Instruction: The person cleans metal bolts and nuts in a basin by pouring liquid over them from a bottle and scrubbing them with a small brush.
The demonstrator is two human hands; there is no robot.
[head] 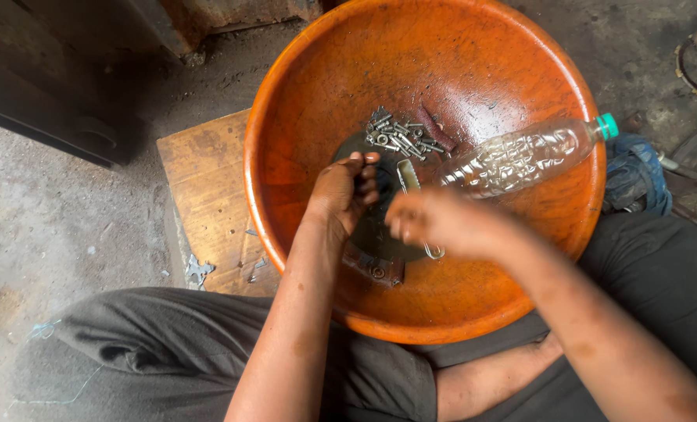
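My left hand [347, 190] curls, fingers bent, over the dark metal plate [368, 234] in the orange basin [301, 101]. My blurred right hand [434, 223] pinches a spanner [411, 181]; a plastic bottle [520, 159] lies close behind it, beside a heap of bolts [399, 137]. A wooden board [207, 203] sits left.

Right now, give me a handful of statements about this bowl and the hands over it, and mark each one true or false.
1. The orange bowl holds a pile of small metal bolts and screws. True.
2. The clear plastic bottle has a red cap. False: its cap is green.
3. Both the left hand and the right hand are over the bowl. True.
4. The bottle stands upright on the floor. False: it lies on its side across the bowl's right part.
5. A wooden board lies beside the bowl, on its left in the picture. True.
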